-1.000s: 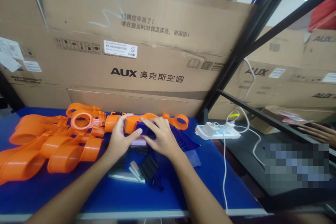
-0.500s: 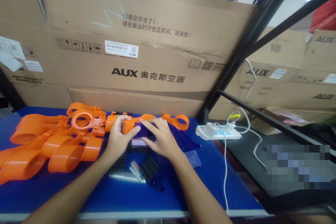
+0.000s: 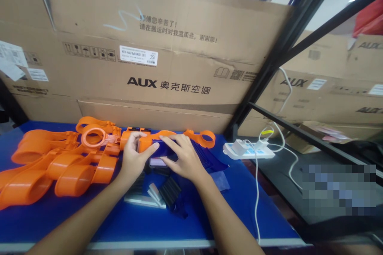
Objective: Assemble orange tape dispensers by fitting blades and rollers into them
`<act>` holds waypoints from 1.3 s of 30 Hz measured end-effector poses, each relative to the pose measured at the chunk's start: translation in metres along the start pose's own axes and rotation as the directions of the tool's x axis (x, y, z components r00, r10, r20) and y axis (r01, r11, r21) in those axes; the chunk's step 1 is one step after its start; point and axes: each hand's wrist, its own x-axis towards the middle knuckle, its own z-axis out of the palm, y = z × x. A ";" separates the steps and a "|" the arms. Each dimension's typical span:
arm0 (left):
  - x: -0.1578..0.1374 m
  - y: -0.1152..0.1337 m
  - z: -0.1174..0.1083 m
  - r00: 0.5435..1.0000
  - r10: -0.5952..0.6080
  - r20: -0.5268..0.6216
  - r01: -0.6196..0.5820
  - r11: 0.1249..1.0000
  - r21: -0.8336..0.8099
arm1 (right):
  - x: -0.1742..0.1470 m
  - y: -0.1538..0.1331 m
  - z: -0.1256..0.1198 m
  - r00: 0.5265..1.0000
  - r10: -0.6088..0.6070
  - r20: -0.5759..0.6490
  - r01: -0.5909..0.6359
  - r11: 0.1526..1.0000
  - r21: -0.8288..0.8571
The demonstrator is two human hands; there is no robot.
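Ok, both hands together on orange part [image 3: 167, 138] w/ dark blue piece, just in front of AUX carton [image 3: 143, 48]: left hand [image 3: 133, 160] grips its end, right hand [image 3: 183, 157] presses flat on top. Orange pile [image 3: 60, 159] left of it.

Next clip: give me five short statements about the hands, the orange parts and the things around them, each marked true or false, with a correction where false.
1. Both hands rest on one orange part with a dark blue piece on it. True: the left hand and the right hand are on the orange part and its dark blue piece.
2. The pile of orange parts lies on the person's right. False: it lies on the left.
3. The table has a blue top. True.
4. A white power strip lies right of the table. True.
5. The cardboard box behind the table is unprinted. False: it reads AUX, with Chinese text.
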 end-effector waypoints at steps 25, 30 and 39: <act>-0.005 -0.007 0.008 0.935 -0.295 0.196 0.338 0.910 -0.239 | 0.007 -0.020 0.009 0.825 0.439 0.356 -0.563 0.584 0.584; 0.005 -0.011 0.002 0.943 -0.330 0.038 0.326 0.895 -0.303 | 0.009 -0.030 0.001 0.894 0.366 0.259 -0.448 0.704 0.552; 0.015 -0.014 -0.002 0.910 -0.406 -0.078 0.347 0.852 -0.393 | 0.011 -0.032 -0.013 0.963 0.210 0.169 -0.269 0.787 0.555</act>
